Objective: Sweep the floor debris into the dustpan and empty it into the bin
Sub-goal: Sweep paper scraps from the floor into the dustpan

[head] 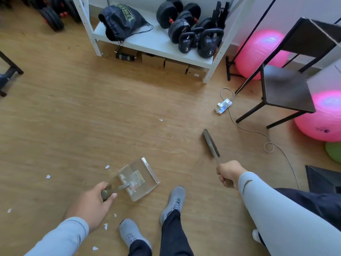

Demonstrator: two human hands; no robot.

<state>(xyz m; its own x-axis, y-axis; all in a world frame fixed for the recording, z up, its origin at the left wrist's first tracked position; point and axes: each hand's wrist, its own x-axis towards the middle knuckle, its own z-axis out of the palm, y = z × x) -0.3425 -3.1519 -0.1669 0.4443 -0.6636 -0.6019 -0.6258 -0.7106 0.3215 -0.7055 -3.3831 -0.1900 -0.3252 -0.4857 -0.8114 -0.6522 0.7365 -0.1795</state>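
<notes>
**Sweeping half done: scraps still scattered on the floor**

The dustpan [139, 179] is held low over the floor [73, 117] by the left hand [92, 204], whose fingers are curled round its handle; some paper scraps are already seen inside it. The brush [211, 144] is gripped at its handle by the right hand [228, 173] and is raised off to the right, apart from the pan. The gathering step is judged to be under way, with emptying not yet due; no bin can be made out.

White paper bits [48, 176] are left near the pan, by the shoes [174, 200] and one further out [160, 120]. The pan would next need to be set down beside a scrap and the brush drawn toward its lip.

A power strip [223, 106] with its cable [258, 132], a black table [284, 89] and pink exercise balls [319, 117] crowd the right side; the cable could be snagged by a wide stroke. A white shelf [156, 43] of weights stands ahead
</notes>
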